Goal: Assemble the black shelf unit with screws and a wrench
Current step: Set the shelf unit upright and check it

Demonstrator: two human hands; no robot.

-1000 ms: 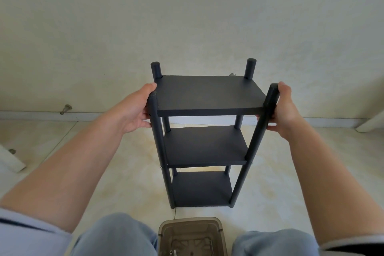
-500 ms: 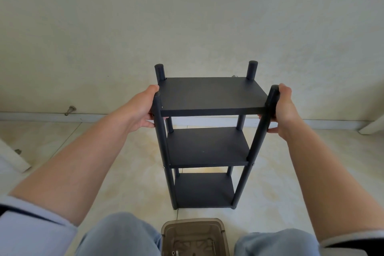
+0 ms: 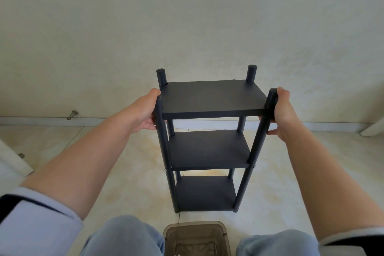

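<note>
Black shelf unit (image 3: 209, 143) stands upright on the tiled floor (image 3: 124, 162), dead centre | left hand (image 3: 143, 112) wraps the 9 o'clock front post | right hand (image 3: 280, 110) wraps the 3 o'clock front post | brown bin (image 3: 196, 237) at 6 o'clock.

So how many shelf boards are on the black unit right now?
3. The top board sits between the two hands, the middle board is below it, and the bottom board is near the floor. None looks hidden.

Pale lilac sleeves (image 3: 35, 226) pushed up, dark-edged cuffs; light blue jeans (image 3: 124, 237); forearms bare.
</note>
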